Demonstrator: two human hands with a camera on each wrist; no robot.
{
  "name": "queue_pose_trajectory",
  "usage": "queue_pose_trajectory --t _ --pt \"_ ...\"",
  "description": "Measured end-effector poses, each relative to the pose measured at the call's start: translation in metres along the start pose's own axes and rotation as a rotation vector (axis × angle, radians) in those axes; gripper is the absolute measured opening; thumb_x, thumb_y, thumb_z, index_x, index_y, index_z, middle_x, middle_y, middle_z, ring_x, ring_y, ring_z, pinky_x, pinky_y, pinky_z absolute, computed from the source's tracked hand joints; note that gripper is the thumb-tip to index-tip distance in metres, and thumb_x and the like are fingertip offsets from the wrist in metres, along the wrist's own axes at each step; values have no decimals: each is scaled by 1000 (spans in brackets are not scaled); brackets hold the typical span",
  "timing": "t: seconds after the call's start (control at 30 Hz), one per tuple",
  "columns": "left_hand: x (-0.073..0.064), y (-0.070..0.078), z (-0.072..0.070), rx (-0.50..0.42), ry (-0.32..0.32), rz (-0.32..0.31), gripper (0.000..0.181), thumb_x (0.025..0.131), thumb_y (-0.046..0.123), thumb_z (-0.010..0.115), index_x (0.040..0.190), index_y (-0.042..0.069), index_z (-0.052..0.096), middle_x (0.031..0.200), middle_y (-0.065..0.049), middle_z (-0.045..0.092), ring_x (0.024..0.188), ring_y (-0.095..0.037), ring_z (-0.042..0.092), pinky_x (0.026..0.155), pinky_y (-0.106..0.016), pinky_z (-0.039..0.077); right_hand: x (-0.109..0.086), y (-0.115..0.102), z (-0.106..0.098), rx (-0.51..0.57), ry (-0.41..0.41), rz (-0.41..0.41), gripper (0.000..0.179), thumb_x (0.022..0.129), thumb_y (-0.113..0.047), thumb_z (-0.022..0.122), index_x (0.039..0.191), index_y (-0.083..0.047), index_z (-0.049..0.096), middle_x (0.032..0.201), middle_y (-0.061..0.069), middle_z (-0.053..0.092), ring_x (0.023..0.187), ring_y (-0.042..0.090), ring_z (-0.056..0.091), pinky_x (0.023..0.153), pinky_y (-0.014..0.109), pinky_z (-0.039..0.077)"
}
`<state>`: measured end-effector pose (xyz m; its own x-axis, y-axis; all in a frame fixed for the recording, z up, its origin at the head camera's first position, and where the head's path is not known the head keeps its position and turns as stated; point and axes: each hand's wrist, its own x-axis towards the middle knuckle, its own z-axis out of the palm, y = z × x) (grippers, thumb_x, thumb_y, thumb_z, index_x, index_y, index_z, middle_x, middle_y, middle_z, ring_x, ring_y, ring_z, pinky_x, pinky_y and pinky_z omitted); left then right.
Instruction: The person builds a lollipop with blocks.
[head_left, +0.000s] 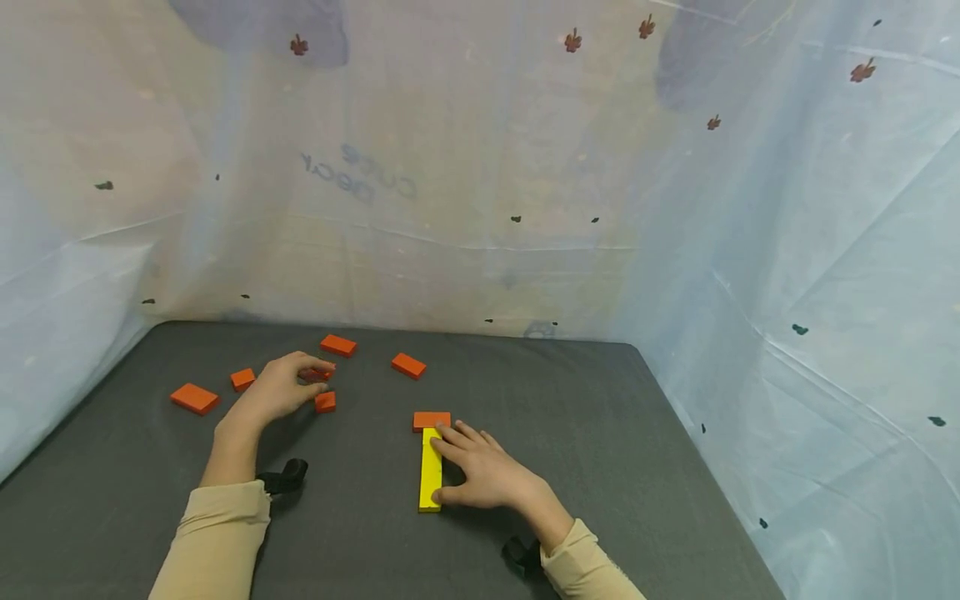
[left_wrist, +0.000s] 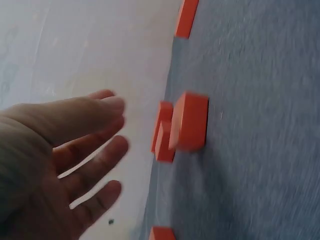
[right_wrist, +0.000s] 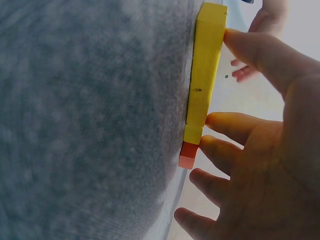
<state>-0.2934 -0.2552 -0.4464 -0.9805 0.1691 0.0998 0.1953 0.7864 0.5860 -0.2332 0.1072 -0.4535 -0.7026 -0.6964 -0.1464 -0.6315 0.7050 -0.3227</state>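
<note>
A long yellow block (head_left: 430, 477) lies on the dark table, its far end against an orange block (head_left: 427, 419) set crosswise. My right hand (head_left: 491, 475) rests beside it with spread fingers, the thumb at the near end and fingertips by the far end. In the right wrist view a seam crosses the yellow block (right_wrist: 204, 70) near the orange piece (right_wrist: 188, 155). My left hand (head_left: 281, 387) hovers among small orange blocks, thumb and fingers apart. One small orange block (head_left: 326, 403) sits just below its thumb; another is partly hidden behind the fingers. The left wrist view shows nothing in the left hand (left_wrist: 65, 160).
More orange blocks are scattered around: one at the far left (head_left: 195, 398), a smaller one (head_left: 242, 379) beside the left wrist, one near the back edge (head_left: 338, 345) and one at back centre (head_left: 408, 365). A pale plastic sheet (head_left: 465, 167) hangs behind the table (head_left: 585, 417).
</note>
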Motion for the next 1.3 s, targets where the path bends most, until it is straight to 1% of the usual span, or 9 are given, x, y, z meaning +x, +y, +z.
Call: queue_pose_trajectory --t 0.1,0.2,0.3,0.4,0.63,0.8,1.0,1.17,1.3 --pt "-3 -6 -2 -11 -67 -34 36 90 13 66 125 9 63 124 -20 57 107 -37 58 75 -44 53 0 1 1 -1 0 5 78 88 -56 60 152 -24 29 161 -5 16 149 27 11 114 60 17" --pt "-5 -9 -2 -26 -116 -51 37 88 11 69 124 7 63 124 -23 56 105 -38 59 70 -39 54 1 2 2 -2 2 6 78 88 -56 60 152 -24 29 161 -5 16 149 27 11 114 59 18" --pt "-6 -10 -1 -42 -138 -55 36 85 12 72 120 8 66 122 -23 58 103 -36 60 68 -37 54 1 2 2 -1 2 4 78 88 -56 60 152 -24 29 161 -5 16 149 27 12 114 59 18" --pt "-6 -11 1 -39 -151 -47 34 83 13 74 116 9 68 117 -22 60 99 -34 60 69 -37 53 1 3 2 2 2 4 78 88 -56 60 152 -24 29 161 -5 16 149 27 12 114 59 17" --pt "-2 -14 6 -12 -148 -50 30 85 9 71 114 10 69 112 -15 64 90 -25 60 68 -35 52 2 3 3 0 0 9 79 88 -56 60 152 -25 28 161 -6 15 149 25 11 115 59 17" --pt "-1 -15 8 5 -142 -41 29 85 8 70 113 11 70 113 -15 64 95 -28 60 70 -37 53 1 4 2 3 2 7 79 87 -56 61 152 -25 28 161 -5 15 149 25 11 115 59 17" --pt "-2 -14 8 14 -120 -24 27 85 8 70 112 12 71 116 -16 63 102 -33 60 75 -43 54 2 3 3 4 0 11 79 87 -56 61 152 -25 28 161 -5 16 149 25 11 115 58 17" --pt "-1 -4 9 11 -85 -12 28 86 9 69 114 12 70 120 -19 60 106 -37 58 78 -47 53 1 4 3 13 -4 12 79 87 -57 60 152 -25 28 161 -5 15 149 25 11 115 59 17" --pt "3 9 15 5 -49 26 28 87 11 69 114 13 69 123 -20 58 108 -38 58 81 -49 52 0 5 2 15 -5 9 79 88 -57 59 152 -25 28 161 -5 15 149 24 10 115 58 16"
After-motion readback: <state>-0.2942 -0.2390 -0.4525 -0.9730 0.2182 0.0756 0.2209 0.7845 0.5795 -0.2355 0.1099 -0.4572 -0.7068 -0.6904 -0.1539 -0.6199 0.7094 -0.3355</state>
